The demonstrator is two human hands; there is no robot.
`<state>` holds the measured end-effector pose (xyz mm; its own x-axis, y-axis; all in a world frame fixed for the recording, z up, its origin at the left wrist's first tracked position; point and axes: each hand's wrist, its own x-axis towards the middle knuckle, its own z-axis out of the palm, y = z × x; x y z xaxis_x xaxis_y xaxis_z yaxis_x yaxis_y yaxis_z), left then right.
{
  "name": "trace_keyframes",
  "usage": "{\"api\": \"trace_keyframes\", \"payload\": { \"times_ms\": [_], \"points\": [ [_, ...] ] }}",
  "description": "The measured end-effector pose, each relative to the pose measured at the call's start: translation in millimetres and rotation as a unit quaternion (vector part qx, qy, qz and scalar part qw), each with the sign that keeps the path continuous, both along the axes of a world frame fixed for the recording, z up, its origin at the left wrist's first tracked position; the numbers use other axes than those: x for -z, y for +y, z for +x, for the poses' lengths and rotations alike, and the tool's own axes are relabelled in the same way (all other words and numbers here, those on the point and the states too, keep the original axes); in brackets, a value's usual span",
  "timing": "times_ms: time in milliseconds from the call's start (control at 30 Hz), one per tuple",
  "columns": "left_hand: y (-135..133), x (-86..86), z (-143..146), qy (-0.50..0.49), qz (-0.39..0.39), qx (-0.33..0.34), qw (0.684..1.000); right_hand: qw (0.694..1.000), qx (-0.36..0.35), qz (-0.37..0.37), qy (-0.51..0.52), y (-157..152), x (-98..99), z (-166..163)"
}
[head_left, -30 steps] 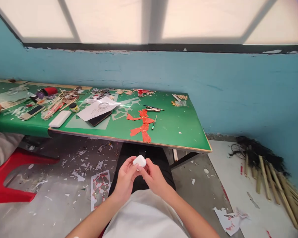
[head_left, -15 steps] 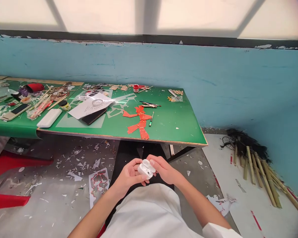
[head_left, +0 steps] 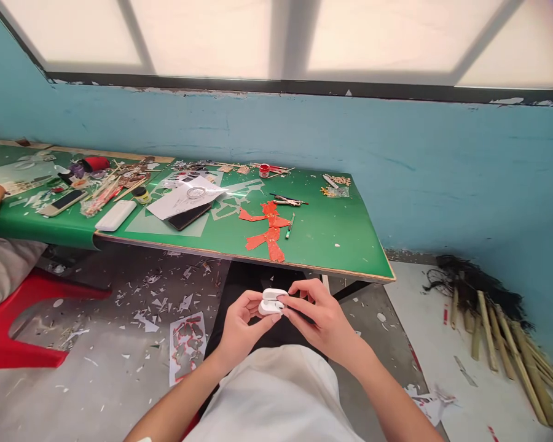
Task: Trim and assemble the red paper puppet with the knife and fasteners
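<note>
Over my lap, just in front of the table edge, a white earbud case (head_left: 273,294) is held with its lid raised. My left hand (head_left: 240,324) is closed around the case's left side, thumb along the front. At the case's right side my right hand (head_left: 326,320) has its thumb and index fingertip pinched on a small white earbud (head_left: 279,305) with a dark spot, at the case's opening. The other right fingers are bent above it. Whether the earbud is still partly seated in the case cannot be made out.
On the green table (head_left: 341,239) lie red cut-out pieces (head_left: 271,236), a craft knife (head_left: 290,226), a white elongated case (head_left: 116,215), papers and a phone (head_left: 63,202). A person sits at left on a red stool (head_left: 32,319). Scraps litter the floor; bamboo sticks (head_left: 498,337) lie right.
My right hand has shifted from the lid to the case's opening, its fingers now pinching an earbud. The case has turned and risen slightly. The view has swung left, showing the seated person's arm.
</note>
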<state>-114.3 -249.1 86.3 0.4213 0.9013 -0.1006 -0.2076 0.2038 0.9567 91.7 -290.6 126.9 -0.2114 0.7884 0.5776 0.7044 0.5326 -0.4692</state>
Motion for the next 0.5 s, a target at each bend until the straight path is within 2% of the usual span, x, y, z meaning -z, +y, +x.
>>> {"api": "trace_keyframes", "payload": {
  "times_ms": [167,333,500],
  "points": [
    [0,-2.7,-3,0.011,0.019,0.024,0.999,0.998,-0.051,-0.023,0.001,-1,-7.9,7],
    [-2,-9.7,-5,0.016,0.028,0.042,0.999,0.998,-0.058,0.011,0.033,-3,-10.2,1],
    [-7,-13.1,-4,0.003,0.017,0.058,0.998,0.989,-0.082,-0.018,0.119,-19,-30.5,9]
  ]
}}
